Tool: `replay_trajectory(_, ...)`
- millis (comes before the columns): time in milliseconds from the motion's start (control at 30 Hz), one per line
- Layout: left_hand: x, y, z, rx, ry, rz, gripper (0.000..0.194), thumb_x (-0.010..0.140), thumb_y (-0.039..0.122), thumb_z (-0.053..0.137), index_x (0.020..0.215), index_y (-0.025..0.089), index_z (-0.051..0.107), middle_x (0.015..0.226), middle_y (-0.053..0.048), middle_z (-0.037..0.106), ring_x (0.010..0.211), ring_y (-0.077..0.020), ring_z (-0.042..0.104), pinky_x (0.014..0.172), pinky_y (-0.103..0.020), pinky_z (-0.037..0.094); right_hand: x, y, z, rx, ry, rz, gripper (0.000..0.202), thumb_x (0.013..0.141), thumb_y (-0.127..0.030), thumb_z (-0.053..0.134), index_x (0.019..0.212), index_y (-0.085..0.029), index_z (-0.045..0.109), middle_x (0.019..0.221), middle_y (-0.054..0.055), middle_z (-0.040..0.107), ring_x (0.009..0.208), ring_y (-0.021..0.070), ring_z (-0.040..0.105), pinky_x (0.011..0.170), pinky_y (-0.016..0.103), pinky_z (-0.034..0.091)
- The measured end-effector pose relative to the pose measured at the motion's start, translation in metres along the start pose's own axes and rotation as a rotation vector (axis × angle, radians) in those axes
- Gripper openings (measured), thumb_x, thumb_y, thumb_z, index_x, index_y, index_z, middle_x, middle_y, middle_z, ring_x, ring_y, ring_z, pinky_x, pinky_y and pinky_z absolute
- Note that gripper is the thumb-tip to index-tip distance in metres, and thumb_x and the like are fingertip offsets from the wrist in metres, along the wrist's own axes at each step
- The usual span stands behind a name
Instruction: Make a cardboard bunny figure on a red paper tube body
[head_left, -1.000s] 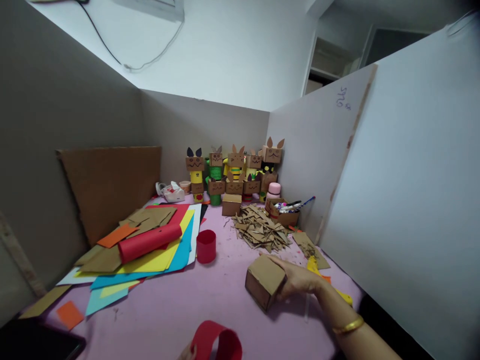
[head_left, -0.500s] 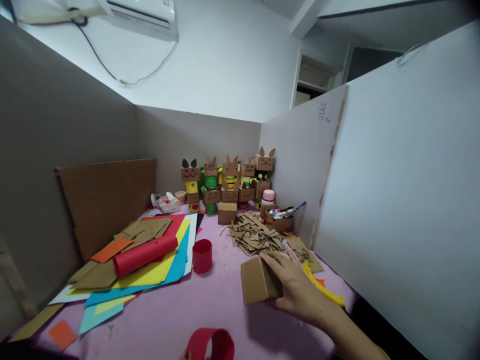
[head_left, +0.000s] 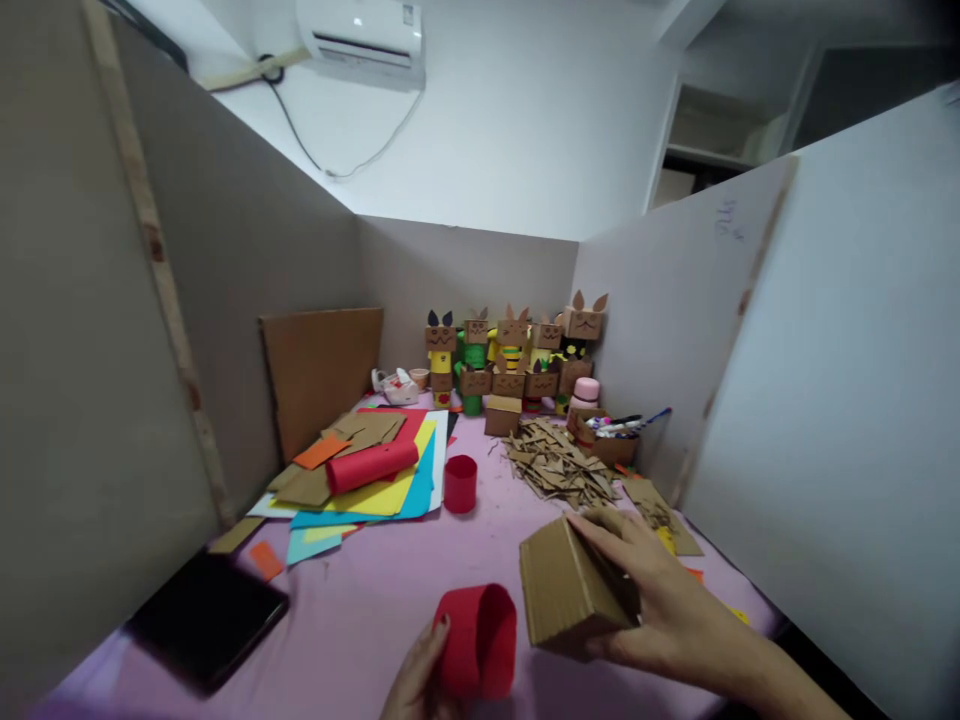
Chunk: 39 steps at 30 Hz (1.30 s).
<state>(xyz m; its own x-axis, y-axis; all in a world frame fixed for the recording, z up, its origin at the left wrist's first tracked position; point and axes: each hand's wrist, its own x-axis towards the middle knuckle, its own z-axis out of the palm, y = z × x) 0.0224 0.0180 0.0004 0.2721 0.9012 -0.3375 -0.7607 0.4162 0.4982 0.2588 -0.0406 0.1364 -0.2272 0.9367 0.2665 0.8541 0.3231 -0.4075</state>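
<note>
My left hand (head_left: 421, 672) grips a red paper ring (head_left: 459, 640), its open end turned toward the right. Just right of it, my right hand (head_left: 651, 590) is closed around a small cardboard box (head_left: 559, 590), thumb below and fingers over the top. The box is held tilted above the pink tablecloth (head_left: 375, 610), close to the ring but apart from it. Farther back, a second red paper ring (head_left: 460, 486) stands upright on the cloth.
Coloured paper sheets (head_left: 427, 470) with a red roll (head_left: 373, 466) lie left. Cardboard strips (head_left: 559, 462) are heaped right, near a box of markers (head_left: 611, 440). Cardboard animal figures (head_left: 510, 345) stand at the back. A black flat object (head_left: 208, 620) lies front left. Grey partitions (head_left: 465, 270) enclose the table.
My left hand has risen into view with the red ring. The cardboard box has come nearer and lower in my right hand. The camera view has shifted toward the left.
</note>
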Motion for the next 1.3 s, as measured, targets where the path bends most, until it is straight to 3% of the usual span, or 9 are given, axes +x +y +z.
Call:
replay_trajectory(233,-0.015,0.000,0.020,-0.068,-0.116,0.003,0.025,0.062,0.014,0.076,0.086,0.013,0.070,0.085,-0.008,0.074,0.087,-0.0238,0.068,0.083,-0.030,0.052,-0.008,-0.024,0.010,-0.131,-0.058,-0.067,0.086,0.066,-0.051,0.065,0.138,-0.019,0.031,0.134,0.017,0.042,0.127,0.0348,0.033,0.105,0.058,0.015)
replay_trajectory(400,-0.022,0.002,0.023,-0.058,-0.198,0.020,0.033,0.064,0.018,0.076,0.095,0.015,0.068,0.091,-0.008,0.073,0.095,-0.0244,0.065,0.091,-0.033,0.047,-0.009,-0.025,0.020,-0.215,-0.006,-0.145,0.083,0.069,-0.050,0.063,0.138,-0.016,0.031,0.131,0.018,0.048,0.122,0.0327,0.041,0.105,0.054,0.021)
replay_trajectory(533,-0.023,0.002,0.023,-0.060,-0.260,0.003,0.030,0.065,0.021,0.076,0.093,0.015,0.069,0.092,-0.008,0.073,0.098,-0.0243,0.063,0.092,-0.033,0.045,-0.010,-0.022,0.022,-0.268,0.015,-0.179,0.086,0.068,-0.047,0.065,0.139,-0.020,0.027,0.132,0.016,0.048,0.124,0.0355,0.039,0.104,0.056,0.023)
replay_trajectory(833,-0.030,0.004,0.025,-0.076,-0.267,0.004,0.019,0.067,0.020,0.074,0.085,0.016,0.070,0.089,-0.005,0.073,0.098,-0.0214,0.062,0.093,-0.030,0.042,-0.012,-0.016,0.027,-0.309,0.052,-0.192,0.092,0.061,-0.041,0.070,0.140,-0.024,0.026,0.131,0.014,0.050,0.122,0.0389,0.041,0.103,0.062,0.024)
replay_trajectory(1000,-0.029,0.002,0.025,-0.090,-0.271,0.033,0.019,0.068,0.020,0.073,0.086,0.015,0.070,0.087,-0.006,0.073,0.096,-0.0208,0.063,0.094,-0.030,0.042,-0.013,-0.014,0.028,-0.346,0.034,-0.243,0.093,0.066,-0.044,0.067,0.142,-0.024,0.017,0.131,0.016,0.049,0.122,0.0377,0.042,0.101,0.059,0.028)
replay_trajectory(1200,-0.028,0.002,0.023,-0.093,-0.260,0.009,0.018,0.070,0.019,0.072,0.088,0.015,0.070,0.088,-0.006,0.073,0.094,-0.0209,0.064,0.093,-0.031,0.042,-0.011,-0.018,0.030,-0.334,0.108,-0.222,0.104,0.056,-0.042,0.074,0.141,-0.026,0.017,0.127,0.016,0.052,0.120,0.0396,0.043,0.101,0.060,0.026)
replay_trajectory(1300,-0.028,0.001,0.021,-0.094,-0.266,0.004,0.018,0.071,0.018,0.070,0.088,0.015,0.070,0.089,-0.007,0.073,0.095,-0.0214,0.063,0.093,-0.032,0.042,-0.010,-0.016,0.029,-0.354,0.074,-0.249,0.101,0.061,-0.044,0.070,0.142,-0.026,0.012,0.129,0.016,0.051,0.120,0.0388,0.044,0.100,0.061,0.028)
